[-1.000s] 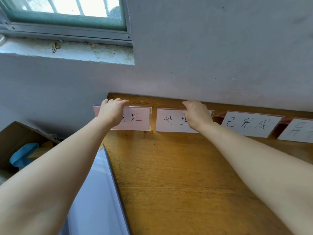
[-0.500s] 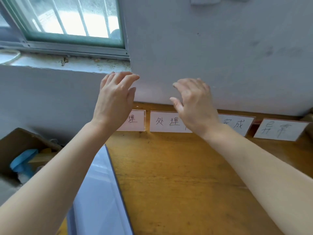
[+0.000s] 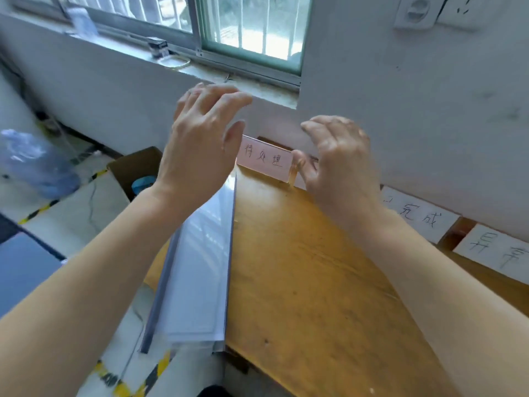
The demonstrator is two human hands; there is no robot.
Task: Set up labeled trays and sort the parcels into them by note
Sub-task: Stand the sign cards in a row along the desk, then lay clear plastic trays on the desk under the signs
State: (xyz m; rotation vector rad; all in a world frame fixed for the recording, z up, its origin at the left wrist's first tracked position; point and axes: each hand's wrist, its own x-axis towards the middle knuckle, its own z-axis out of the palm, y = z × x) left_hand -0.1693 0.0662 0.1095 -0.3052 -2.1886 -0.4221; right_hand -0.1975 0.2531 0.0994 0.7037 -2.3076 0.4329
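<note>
Wooden desk (image 3: 300,282) against a grey wall: the leftmost label stand (image 3: 264,160) sits at its back edge, facing the person so it reads easily. Two more labels (image 3: 418,217) continue rightward. The left hand (image 3: 200,147) and right hand (image 3: 340,173) hover either side of it, fingers loosely spread, holding nothing. Clear sheets (image 3: 200,267) overhang the desk's left edge.

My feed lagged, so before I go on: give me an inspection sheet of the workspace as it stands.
Surface: wooden table against the wall.
Job's things: label stand, middle label and right label along the wall; parcels not seen.
Clutter: stack of clear sheets at the table's left edge.
Grippers: left hand and right hand open, raised, holding nothing.
Cables: nothing seen.
Surroundings: window, wall socket; cardboard box and water jug on the floor.
</note>
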